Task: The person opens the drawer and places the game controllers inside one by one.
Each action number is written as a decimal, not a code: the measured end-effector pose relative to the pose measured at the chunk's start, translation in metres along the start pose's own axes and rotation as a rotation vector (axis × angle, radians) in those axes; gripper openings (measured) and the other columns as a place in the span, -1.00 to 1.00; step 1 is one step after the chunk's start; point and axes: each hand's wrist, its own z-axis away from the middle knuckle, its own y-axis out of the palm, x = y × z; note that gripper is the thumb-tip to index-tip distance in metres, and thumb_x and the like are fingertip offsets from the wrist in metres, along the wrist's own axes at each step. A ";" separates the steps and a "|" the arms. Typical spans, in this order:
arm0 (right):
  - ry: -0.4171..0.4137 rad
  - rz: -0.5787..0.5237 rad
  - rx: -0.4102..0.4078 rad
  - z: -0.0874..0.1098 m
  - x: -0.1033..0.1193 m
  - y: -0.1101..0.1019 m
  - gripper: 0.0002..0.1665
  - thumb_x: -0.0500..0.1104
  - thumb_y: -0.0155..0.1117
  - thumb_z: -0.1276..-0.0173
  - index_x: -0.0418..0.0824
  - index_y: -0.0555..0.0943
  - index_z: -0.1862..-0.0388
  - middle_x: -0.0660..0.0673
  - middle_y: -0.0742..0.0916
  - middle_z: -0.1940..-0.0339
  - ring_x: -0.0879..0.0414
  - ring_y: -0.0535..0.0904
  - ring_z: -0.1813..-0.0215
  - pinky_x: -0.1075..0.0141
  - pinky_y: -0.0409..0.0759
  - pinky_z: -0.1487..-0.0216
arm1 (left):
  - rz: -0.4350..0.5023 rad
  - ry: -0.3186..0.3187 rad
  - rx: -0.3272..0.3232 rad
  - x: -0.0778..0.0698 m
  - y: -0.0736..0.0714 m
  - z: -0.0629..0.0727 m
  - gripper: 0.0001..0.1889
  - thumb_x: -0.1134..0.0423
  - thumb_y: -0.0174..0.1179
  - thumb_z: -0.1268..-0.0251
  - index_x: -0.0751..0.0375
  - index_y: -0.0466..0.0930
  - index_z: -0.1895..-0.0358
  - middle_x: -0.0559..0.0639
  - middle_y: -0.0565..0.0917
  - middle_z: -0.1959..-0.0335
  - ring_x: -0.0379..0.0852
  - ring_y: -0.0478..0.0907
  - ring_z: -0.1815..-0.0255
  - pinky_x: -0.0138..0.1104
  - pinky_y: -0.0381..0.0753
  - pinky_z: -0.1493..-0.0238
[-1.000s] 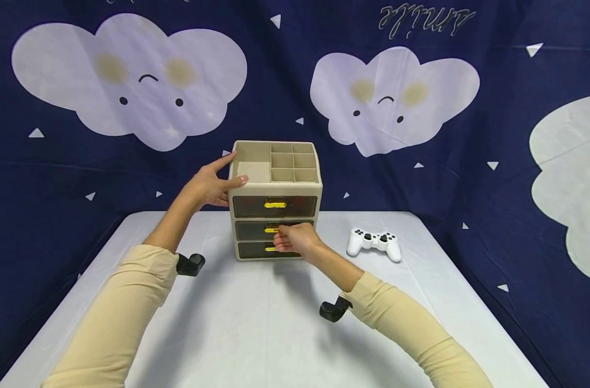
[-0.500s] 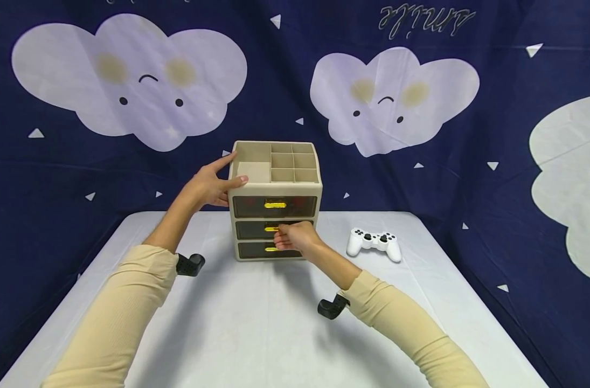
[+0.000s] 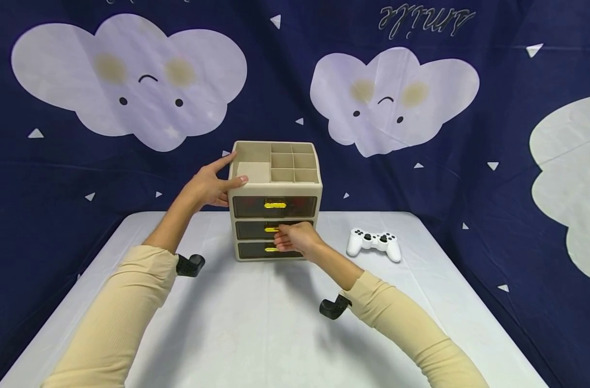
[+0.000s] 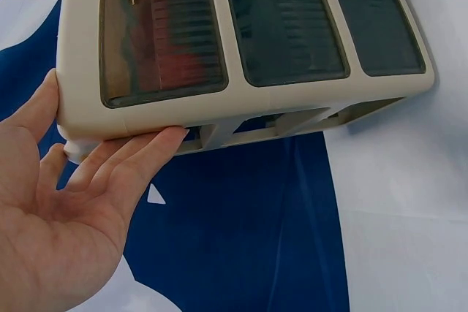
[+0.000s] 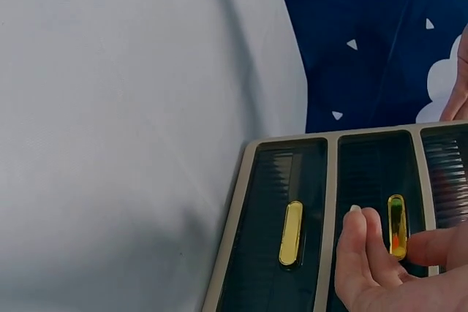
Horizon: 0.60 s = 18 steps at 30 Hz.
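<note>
A beige desktop organizer (image 3: pixel 276 189) with three dark see-through drawers stands at the back of the table, every drawer flush with its frame. My left hand (image 3: pixel 208 185) rests on its upper left corner, thumb on the top front edge and index finger at the side rim. In the left wrist view, the other fingers (image 4: pixel 139 166) lie straight against the side wall. My right hand (image 3: pixel 298 237) pinches the gold handle (image 5: pixel 397 226) of the middle drawer, thumb on its upper side. Something reddish shows behind the top drawer front (image 4: pixel 168 42).
A white game controller (image 3: pixel 374 244) lies on the white table (image 3: pixel 256 323), right of the organizer. Divided open compartments (image 3: pixel 293 161) form the organizer's top. A dark blue cloud-print curtain (image 3: pixel 280 81) hangs close behind. Each wrist carries a black camera mount (image 3: pixel 190 265).
My right forearm and wrist shift very slightly, with the fingers staying at the middle drawer handle. The left hand, organizer and controller keep their places.
</note>
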 end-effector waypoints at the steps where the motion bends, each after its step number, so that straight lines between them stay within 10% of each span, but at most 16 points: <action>1: 0.005 0.007 0.004 0.000 0.000 -0.001 -0.58 -0.19 0.06 -0.61 -0.60 0.63 0.04 -0.11 0.72 0.49 0.16 0.68 0.45 0.38 0.75 0.28 | 0.001 0.002 0.002 0.000 0.000 0.000 -0.09 -0.06 0.26 -0.44 -0.44 -0.19 -0.65 0.46 0.53 -0.28 0.33 0.69 -0.10 0.07 0.67 -0.17; 18: 0.107 0.114 0.080 0.002 -0.019 -0.019 -0.56 -0.18 0.17 -0.56 -0.61 0.59 -0.07 -0.13 0.75 0.46 0.15 0.71 0.43 0.29 0.78 0.16 | 0.003 0.008 0.009 0.000 0.000 0.001 -0.09 -0.06 0.26 -0.44 -0.44 -0.19 -0.64 0.46 0.53 -0.28 0.33 0.69 -0.09 0.06 0.67 -0.16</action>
